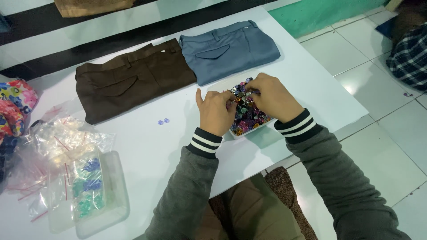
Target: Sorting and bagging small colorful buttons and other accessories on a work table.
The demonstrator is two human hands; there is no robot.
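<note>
A small white tray [242,132] filled with several shiny, many-coloured beads [249,116] sits on the white table [147,142] in front of me. My left hand [214,111] rests at the tray's left edge, fingers curled into the beads, thumb raised. My right hand [272,97] lies over the tray from the right, fingertips pinching among the beads at its far end. Whether either hand grips a bead is hidden by the fingers. Two pale purple beads [163,121] lie loose on the table to the left.
Folded brown trousers [129,80] and folded blue-grey trousers [229,51] lie side by side at the back. A clear plastic container [113,195] with zip bags [66,146] of blue and green pieces is at the front left. Flowered cloth [13,104] sits far left. Tiled floor lies right.
</note>
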